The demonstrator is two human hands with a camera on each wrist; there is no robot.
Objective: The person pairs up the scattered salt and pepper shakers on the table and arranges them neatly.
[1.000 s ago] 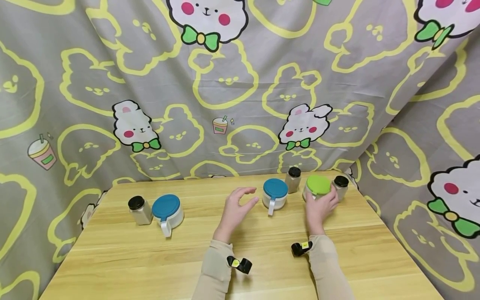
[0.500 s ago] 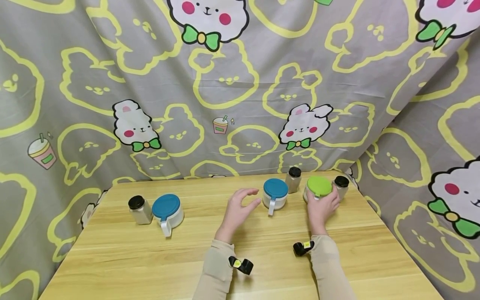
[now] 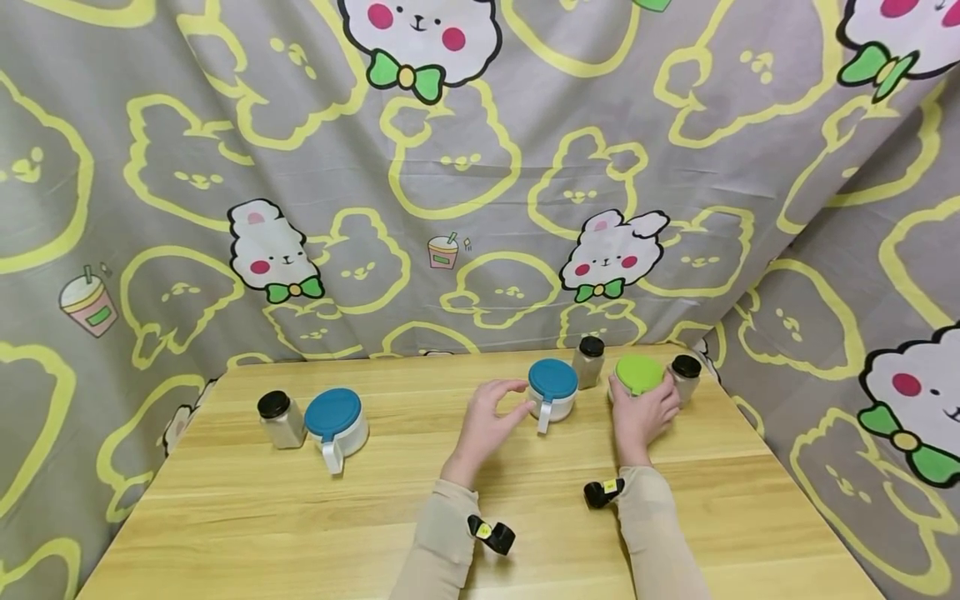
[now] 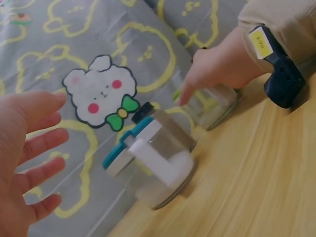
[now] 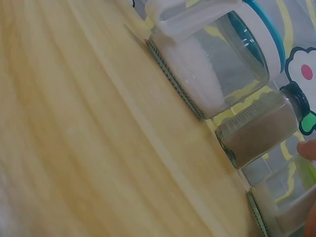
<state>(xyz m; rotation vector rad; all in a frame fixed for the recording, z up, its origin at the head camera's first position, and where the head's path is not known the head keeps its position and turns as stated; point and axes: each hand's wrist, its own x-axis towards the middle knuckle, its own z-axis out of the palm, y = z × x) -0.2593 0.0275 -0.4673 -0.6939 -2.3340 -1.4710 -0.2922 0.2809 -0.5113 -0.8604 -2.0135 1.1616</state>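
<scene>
My right hand [image 3: 643, 403] grips a glass jar with a green lid [image 3: 638, 373] at the back right of the wooden table [image 3: 300, 517]. The left hand [image 3: 508, 402] is open, fingers spread and slightly curved, just left of a glass jar with a blue lid [image 3: 552, 385] and white handle. In the left wrist view the left hand [image 4: 29, 163] stays apart from that blue-lid jar [image 4: 153, 163], with the right hand [image 4: 217, 69] on the green-lid jar [image 4: 212, 104] beyond. The right wrist view shows the blue-lid jar [image 5: 217, 59] holding white powder.
A black-capped spice bottle [image 3: 590, 360] stands between the two jars, another [image 3: 684, 375] right of the green-lid jar. At the left stand a second blue-lid jar [image 3: 335, 423] and a third spice bottle [image 3: 276, 418]. Patterned cloth [image 3: 480, 167] walls the back and right.
The left hand has moved right, closer to the blue-lid jar. The right hand has stayed on the green-lid jar.
</scene>
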